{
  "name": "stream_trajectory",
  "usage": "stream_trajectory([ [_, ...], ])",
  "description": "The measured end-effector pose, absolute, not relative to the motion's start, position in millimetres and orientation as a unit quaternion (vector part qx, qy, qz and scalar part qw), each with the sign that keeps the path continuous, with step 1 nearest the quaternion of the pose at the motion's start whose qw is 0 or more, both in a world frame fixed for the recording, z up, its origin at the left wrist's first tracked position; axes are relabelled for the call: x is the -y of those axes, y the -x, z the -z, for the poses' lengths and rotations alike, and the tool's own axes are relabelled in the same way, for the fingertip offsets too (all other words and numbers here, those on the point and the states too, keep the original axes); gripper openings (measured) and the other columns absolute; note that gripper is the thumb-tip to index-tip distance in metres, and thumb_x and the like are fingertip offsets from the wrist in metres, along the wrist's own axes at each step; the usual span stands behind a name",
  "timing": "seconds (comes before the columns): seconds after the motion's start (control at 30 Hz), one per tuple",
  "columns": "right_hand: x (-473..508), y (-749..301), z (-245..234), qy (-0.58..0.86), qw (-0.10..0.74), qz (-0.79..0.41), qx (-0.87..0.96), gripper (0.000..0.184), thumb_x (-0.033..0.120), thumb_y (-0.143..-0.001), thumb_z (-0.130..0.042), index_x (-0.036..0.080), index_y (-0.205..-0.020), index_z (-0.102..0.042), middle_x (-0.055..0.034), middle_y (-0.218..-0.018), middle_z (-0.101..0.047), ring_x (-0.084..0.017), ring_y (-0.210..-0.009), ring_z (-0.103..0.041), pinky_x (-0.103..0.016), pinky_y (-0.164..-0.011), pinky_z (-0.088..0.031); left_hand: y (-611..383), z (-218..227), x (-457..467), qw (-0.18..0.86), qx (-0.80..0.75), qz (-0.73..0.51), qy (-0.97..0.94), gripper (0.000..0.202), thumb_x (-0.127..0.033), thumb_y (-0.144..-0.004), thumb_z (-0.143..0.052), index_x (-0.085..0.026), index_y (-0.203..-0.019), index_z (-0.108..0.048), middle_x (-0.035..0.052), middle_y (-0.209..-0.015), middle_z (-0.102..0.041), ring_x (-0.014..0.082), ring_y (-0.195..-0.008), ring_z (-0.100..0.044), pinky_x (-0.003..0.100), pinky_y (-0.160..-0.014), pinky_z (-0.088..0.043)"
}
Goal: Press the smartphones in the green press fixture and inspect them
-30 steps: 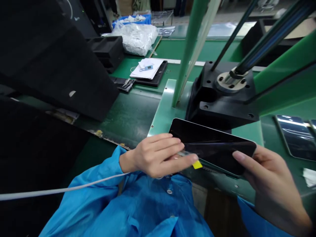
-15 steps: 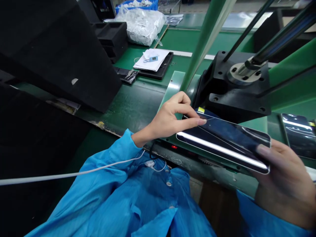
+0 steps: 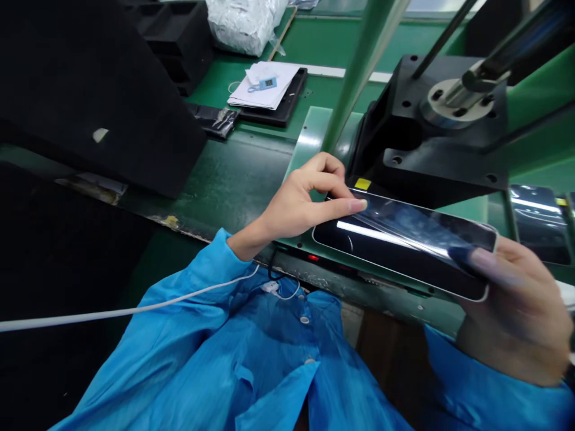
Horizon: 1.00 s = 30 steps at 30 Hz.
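Note:
A smartphone with a glossy black face and pale rim is held tilted above the green bench edge. Around its right end, my right hand is closed, thumb on the glass; that thumb is blurred. My left hand pinches at the upper left corner, thumb tip over the glass and the other fingers curled behind. A thin bright line runs across the screen from that thumb; whether it is a clear film's edge or a reflection, I cannot tell. Just behind the corner shows a yellow tab.
A black press block with a metal rod stands behind the phone, next to a green post. More dark glossy panels lie right. Papers rest on a black tray; black foam rises left. A white cable crosses my sleeve.
The view has shifted slightly, so the bench things sit higher and further left. The phone's face has tilted, and its bright reflection has moved up. Both hands keep their places on it.

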State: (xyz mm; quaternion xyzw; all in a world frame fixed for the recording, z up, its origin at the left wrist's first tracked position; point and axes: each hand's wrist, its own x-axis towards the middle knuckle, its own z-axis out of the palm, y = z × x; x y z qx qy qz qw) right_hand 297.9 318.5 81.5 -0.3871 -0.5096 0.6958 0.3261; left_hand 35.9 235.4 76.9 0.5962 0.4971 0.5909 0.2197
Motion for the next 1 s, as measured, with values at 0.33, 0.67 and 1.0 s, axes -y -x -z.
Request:
stream_trajectory([
  [0.33, -324.0, -292.4, -79.9, 0.261, 0.296, -0.746, 0.536, 0.025, 0.036, -0.085, -0.083, 0.026, -0.107, -0.077, -0.0049, -0.094, -0.071, -0.029, -0.093, -0.069, -0.041, -0.086, -0.06, -33.4, -77.6, -233.9, 0.205, -0.511, -0.581, -0.599, 0.017, -0.036, -0.084, -0.077, -0.023, -0.074, -0.071, 0.0005, -0.095, -0.063, 0.0168, -0.094, -0.062, 0.039, -0.089, -0.052],
  [0.67, -324.8, -290.3, -81.4, 0.242, 0.293, -0.75, 0.541, 0.02, 0.038, -0.086, -0.082, 0.026, -0.102, -0.078, -0.0017, -0.087, -0.07, -0.019, -0.076, -0.068, -0.024, -0.069, -0.057, -31.2, -74.1, -233.5, 0.246, -0.5, -0.58, -0.594, 0.045, -0.058, -0.096, -0.051, -0.022, -0.083, -0.075, 0.0055, -0.103, -0.067, 0.0222, -0.103, -0.064, 0.042, -0.093, -0.053],
  [1.0, -327.9, -301.4, -64.9, 0.279, 0.291, -0.686, 0.606, 0.027, 0.05, -0.082, -0.082, 0.031, -0.099, -0.076, -0.0031, -0.094, -0.07, -0.03, -0.092, -0.067, -0.038, -0.08, -0.061, -45.6, -72.2, -219.8, 0.1, -0.566, -0.502, -0.647, 0.063, -0.037, -0.084, -0.075, -0.026, -0.14, -0.048, 0.0083, -0.133, -0.059, 0.0245, -0.118, -0.061, 0.039, -0.104, -0.051],
])
